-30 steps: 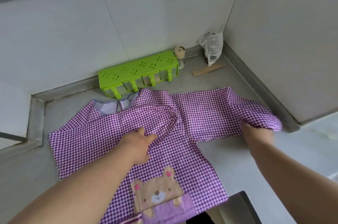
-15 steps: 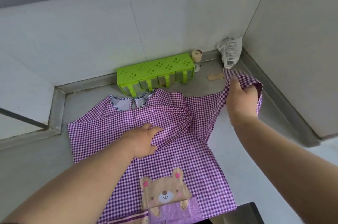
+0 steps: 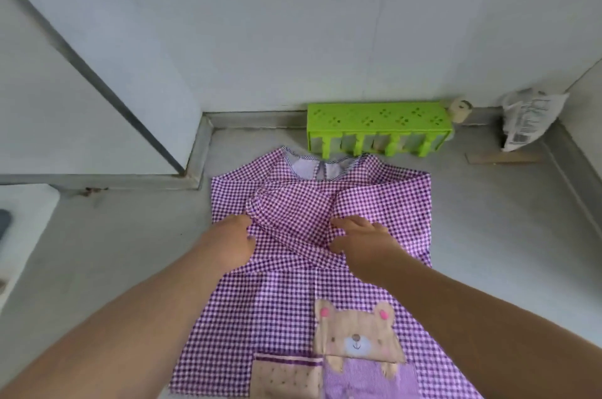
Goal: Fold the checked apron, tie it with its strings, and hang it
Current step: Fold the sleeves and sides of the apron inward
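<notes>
The purple-and-white checked apron [image 3: 325,284] lies flat on the grey counter, neck opening toward the wall, a bear patch and pockets near me. Both of its sleeves are folded inward and cross over the chest. My left hand [image 3: 233,245] grips the cuff of the left sleeve at the middle of the apron, fingers curled into the cloth. My right hand [image 3: 361,243] holds the end of the right sleeve just beside it, with fabric between thumb and fingers. The strings are not visible.
A green plastic rack [image 3: 378,120] stands against the back wall just beyond the neck opening. Right of it are a small roll [image 3: 459,110], a white packet [image 3: 527,118] in the corner and a flat wooden stick [image 3: 501,158]. Walls close in behind and on the right.
My right hand lifted the right sleeve from the counter and carried it left over the chest, down beside my left hand. The view has shifted, putting the apron at centre.
</notes>
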`<action>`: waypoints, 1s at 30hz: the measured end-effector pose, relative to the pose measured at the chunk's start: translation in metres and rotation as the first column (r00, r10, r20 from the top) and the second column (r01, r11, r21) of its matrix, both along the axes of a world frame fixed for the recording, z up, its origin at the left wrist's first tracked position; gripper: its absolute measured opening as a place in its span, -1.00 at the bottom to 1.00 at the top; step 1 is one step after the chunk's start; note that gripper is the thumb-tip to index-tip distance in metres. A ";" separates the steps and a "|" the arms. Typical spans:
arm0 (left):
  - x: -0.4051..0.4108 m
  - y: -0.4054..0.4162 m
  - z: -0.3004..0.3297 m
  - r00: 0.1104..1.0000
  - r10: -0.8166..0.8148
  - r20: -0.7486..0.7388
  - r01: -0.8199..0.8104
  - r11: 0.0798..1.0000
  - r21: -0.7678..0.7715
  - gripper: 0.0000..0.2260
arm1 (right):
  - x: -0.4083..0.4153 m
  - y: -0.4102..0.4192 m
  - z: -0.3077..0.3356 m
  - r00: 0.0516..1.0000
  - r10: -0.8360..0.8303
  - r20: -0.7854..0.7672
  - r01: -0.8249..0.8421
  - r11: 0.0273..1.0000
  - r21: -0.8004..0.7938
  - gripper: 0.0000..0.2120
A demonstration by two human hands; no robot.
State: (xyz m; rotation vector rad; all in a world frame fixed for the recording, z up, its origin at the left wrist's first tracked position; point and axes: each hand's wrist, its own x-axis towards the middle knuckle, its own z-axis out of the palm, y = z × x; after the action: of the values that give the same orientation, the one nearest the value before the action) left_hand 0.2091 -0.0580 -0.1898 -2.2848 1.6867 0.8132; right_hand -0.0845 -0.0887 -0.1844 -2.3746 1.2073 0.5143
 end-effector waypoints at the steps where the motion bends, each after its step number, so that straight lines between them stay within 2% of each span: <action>1: 0.009 0.004 -0.004 0.998 0.064 -0.027 -0.064 0.998 0.009 -0.64 | 0.002 0.001 0.000 1.000 -0.025 0.002 0.025 1.000 0.009 -0.50; 3: 0.020 0.010 -0.010 0.977 0.185 -0.103 -0.185 0.983 0.010 -0.59 | 0.005 0.003 -0.001 0.999 -0.036 0.032 0.036 0.999 0.008 -0.57; 5: 0.019 0.010 -0.010 0.948 0.255 -0.192 -0.262 0.965 -0.012 -0.56 | 0.005 0.006 -0.005 0.998 0.021 0.057 -0.019 0.999 -0.029 -0.69; 6: 0.019 0.010 -0.010 0.930 0.278 -0.242 -0.296 0.954 -0.039 -0.56 | 0.007 0.007 -0.007 0.997 0.062 0.044 -0.061 0.998 -0.027 -0.64; 9: 0.008 0.000 -0.005 0.880 0.272 -0.390 -0.332 0.939 -0.093 -0.59 | 0.008 0.011 -0.013 0.989 0.135 -0.054 -0.135 0.991 0.009 -0.29; 10: 0.003 -0.003 -0.002 0.873 0.255 -0.417 -0.322 0.942 -0.098 -0.61 | 0.009 0.014 -0.014 0.984 0.158 -0.079 -0.158 0.987 0.002 -0.26; 15: -0.015 -0.023 -0.002 0.831 0.248 -0.498 -0.310 0.950 -0.044 -0.64 | 0.007 0.025 -0.012 0.968 0.230 -0.105 -0.233 0.972 -0.023 -0.44; 19: -0.020 -0.038 -0.007 0.774 0.345 -0.532 -0.454 0.887 -0.085 -0.71 | 0.003 0.029 -0.011 0.959 0.270 -0.082 -0.274 0.960 -0.051 -0.52; 21: -0.020 -0.041 -0.009 0.763 0.374 -0.528 -0.511 0.849 -0.138 -0.78 | 0.002 0.030 -0.011 0.976 0.214 -0.029 -0.216 0.975 -0.057 -0.51; 24: -0.018 -0.039 0.000 0.699 0.402 -0.591 -0.609 0.768 -0.198 -0.81 | -0.001 0.028 -0.006 0.993 -0.083 0.085 0.086 0.996 -0.031 -0.51; 26: -0.012 -0.036 0.009 0.688 0.364 -0.627 -0.621 0.743 -0.249 -0.79 | -0.006 0.021 -0.005 0.968 -0.244 0.061 0.246 0.969 -0.032 -0.48; 28: -0.001 -0.032 0.018 0.736 0.322 -0.596 -0.582 0.751 -0.312 -0.74 | -0.016 0.012 -0.012 0.961 -0.277 -0.018 0.276 0.959 -0.060 -0.46; 30: 0.013 -0.022 0.021 0.816 0.309 -0.488 -0.512 0.777 -0.365 -0.74 | -0.026 0.007 -0.020 0.951 -0.299 -0.083 0.294 0.954 -0.064 -0.41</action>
State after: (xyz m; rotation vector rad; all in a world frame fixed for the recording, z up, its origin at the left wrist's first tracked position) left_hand 0.2221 -0.0799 -0.1684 -3.1072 1.6973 1.1225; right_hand -0.1104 -0.0813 -0.2041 -2.1736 1.6034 0.5019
